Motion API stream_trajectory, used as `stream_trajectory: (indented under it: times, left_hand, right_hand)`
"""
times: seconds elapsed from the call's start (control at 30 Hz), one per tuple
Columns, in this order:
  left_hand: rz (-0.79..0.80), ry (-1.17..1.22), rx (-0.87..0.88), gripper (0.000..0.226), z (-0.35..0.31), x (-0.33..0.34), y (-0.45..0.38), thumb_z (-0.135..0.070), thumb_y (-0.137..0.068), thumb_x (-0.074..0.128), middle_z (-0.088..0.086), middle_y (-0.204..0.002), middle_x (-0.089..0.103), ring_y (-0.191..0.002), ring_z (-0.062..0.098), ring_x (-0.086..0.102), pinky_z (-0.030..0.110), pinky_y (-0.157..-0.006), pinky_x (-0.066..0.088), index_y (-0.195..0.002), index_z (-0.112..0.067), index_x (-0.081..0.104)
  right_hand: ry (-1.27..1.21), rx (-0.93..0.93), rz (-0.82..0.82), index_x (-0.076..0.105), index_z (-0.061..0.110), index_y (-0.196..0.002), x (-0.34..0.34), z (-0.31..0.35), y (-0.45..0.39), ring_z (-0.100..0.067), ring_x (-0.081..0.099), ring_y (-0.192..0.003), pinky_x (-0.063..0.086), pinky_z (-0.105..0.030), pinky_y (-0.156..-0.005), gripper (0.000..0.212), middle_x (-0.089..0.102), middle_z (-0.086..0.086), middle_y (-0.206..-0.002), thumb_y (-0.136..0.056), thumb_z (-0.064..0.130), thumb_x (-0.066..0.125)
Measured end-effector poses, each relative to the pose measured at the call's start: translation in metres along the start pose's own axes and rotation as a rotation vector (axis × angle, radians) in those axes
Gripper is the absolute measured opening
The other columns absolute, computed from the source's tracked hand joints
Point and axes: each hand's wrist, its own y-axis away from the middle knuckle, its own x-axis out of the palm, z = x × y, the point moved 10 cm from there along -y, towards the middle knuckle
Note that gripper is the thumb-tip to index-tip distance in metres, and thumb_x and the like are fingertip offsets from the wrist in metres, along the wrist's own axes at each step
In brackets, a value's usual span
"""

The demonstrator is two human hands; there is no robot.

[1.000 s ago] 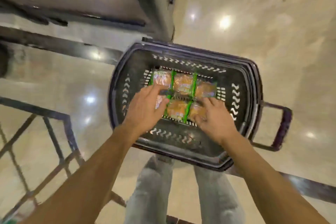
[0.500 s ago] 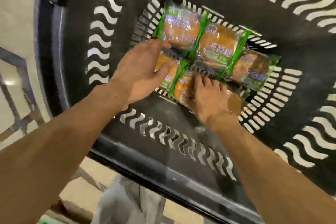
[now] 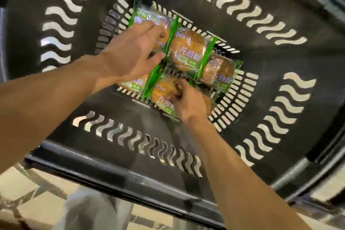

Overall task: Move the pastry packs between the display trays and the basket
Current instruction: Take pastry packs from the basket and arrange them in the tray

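Observation:
A black plastic basket point(image 3: 130, 155) with wavy slots fills the view. Several green-edged pastry packs lie on its floor. My left hand point(image 3: 130, 52) reaches in with its fingers stretched over the back-left pack point(image 3: 149, 18) and its thumb at that pack's near edge. It partly covers the front-left pack point(image 3: 134, 84). My right hand point(image 3: 188, 101) has its fingers curled on the wrapper of the front-middle pack point(image 3: 162, 95). The back-middle pack point(image 3: 188, 48) and the right pack point(image 3: 218, 73) lie untouched. Another pack is mostly hidden under my right hand.
The basket's near rim point(image 3: 112, 172) runs across below my forearms. Beige tiled floor point(image 3: 28, 192) and my light trouser legs point(image 3: 89, 211) show beneath it. Grey metal bars point(image 3: 28, 198) of a frame cross the lower left corner.
The view has closed in on the basket. My left hand has moved from the front-left pack up onto the back-left pack. My right hand's fingers have curled on the front-middle pack.

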Motion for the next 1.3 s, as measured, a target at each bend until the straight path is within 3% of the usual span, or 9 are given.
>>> stream_trajectory:
  times: [0.2,0.37,0.57,0.7,0.87,0.93,1.07,1.2,1.3]
  left_hand:
    - [0.095,-0.205,0.053,0.062,-0.038,0.039,-0.058,-0.047,-0.098,0.053,0.019,-0.141,0.044,-0.133,0.036,0.038,0.049,-0.109,0.033,-0.144,-0.008,0.036]
    - [0.143,-0.468,0.034,0.09,-0.048,0.069,-0.095,-0.061,-0.084,0.069,0.02,-0.147,0.044,-0.139,0.038,0.037,0.049,-0.109,0.034,-0.147,-0.007,0.035]
    - [0.175,-0.649,-0.005,0.095,-0.049,0.064,-0.093,-0.072,-0.073,0.072,0.02,-0.145,0.043,-0.135,0.039,0.039,0.05,-0.107,0.035,-0.142,-0.013,0.043]
    - [0.15,-0.488,0.077,0.065,-0.065,0.057,-0.07,-0.039,-0.089,0.073,0.019,-0.13,0.045,-0.107,0.04,0.057,0.049,-0.089,0.045,-0.138,-0.011,0.04]
    - [0.049,-0.134,-0.03,0.054,-0.07,-0.004,-0.016,-0.047,-0.086,0.074,0.009,-0.121,0.061,-0.112,0.034,0.058,0.044,-0.085,0.046,-0.126,-0.021,0.048]
    - [-0.036,0.066,-0.117,0.048,-0.071,-0.054,0.02,-0.049,-0.082,0.078,0.004,-0.104,0.068,-0.101,0.029,0.062,0.042,-0.082,0.047,-0.113,-0.022,0.054]
    - [-0.245,0.487,-0.307,0.045,-0.074,-0.174,0.122,-0.054,-0.069,0.083,-0.012,-0.086,0.068,-0.086,0.019,0.065,0.041,-0.085,0.051,-0.098,-0.035,0.055]
    - [-0.45,0.81,-0.289,0.046,-0.096,-0.306,0.235,-0.035,-0.067,0.091,-0.007,-0.091,0.074,-0.081,0.012,0.07,0.039,-0.079,0.059,-0.101,-0.035,0.059]
    - [-0.601,0.947,-0.251,0.051,-0.12,-0.395,0.332,-0.018,-0.075,0.087,0.004,-0.104,0.074,-0.087,0.013,0.071,0.026,-0.073,0.057,-0.115,-0.028,0.057]
  right_hand:
    - [-0.224,0.076,-0.156,0.057,0.028,-0.128,-0.059,-0.061,0.028,-0.019,0.064,-0.099,0.051,-0.038,-0.087,0.039,0.067,0.009,-0.102,-0.093,0.035,0.071]
    - [-0.473,0.201,-0.321,0.058,0.036,-0.114,-0.083,-0.105,0.043,-0.012,0.067,-0.088,0.055,-0.046,-0.09,0.03,0.062,0.02,-0.086,-0.09,0.033,0.074]
    - [-0.784,0.202,-0.424,0.06,0.029,-0.115,-0.081,-0.104,0.051,-0.012,0.071,-0.091,0.058,-0.047,-0.09,0.034,0.072,0.007,-0.097,-0.086,0.029,0.078]
    - [-0.826,0.126,-0.45,0.058,0.024,-0.121,-0.091,-0.085,0.065,-0.004,0.07,-0.082,0.059,-0.036,-0.081,0.036,0.07,0.008,-0.095,-0.09,0.021,0.075]
    - [-0.872,0.051,-0.501,0.053,0.024,-0.128,-0.123,-0.061,0.117,-0.018,0.072,-0.089,0.06,-0.041,-0.081,0.044,0.072,-0.003,-0.103,-0.091,0.016,0.075]
    - [-0.9,0.004,-0.506,0.055,0.023,-0.128,-0.144,-0.041,0.152,-0.024,0.072,-0.091,0.06,-0.04,-0.08,0.045,0.073,-0.01,-0.103,-0.09,0.013,0.076]
    - [-0.943,-0.092,-0.556,0.055,0.018,-0.131,-0.207,0.029,0.247,-0.001,0.066,-0.077,0.056,-0.026,-0.071,0.049,0.071,0.005,-0.092,-0.088,0.01,0.075]
    - [-0.991,-0.276,-0.539,0.052,0.01,-0.134,-0.261,0.135,0.351,0.004,0.067,-0.074,0.054,-0.017,-0.065,0.049,0.071,0.027,-0.085,-0.09,0.005,0.072]
    - [-0.996,-0.43,-0.523,0.053,0.015,-0.135,-0.289,0.213,0.432,0.002,0.068,-0.075,0.056,-0.02,-0.068,0.05,0.074,0.023,-0.087,-0.089,0.005,0.072]
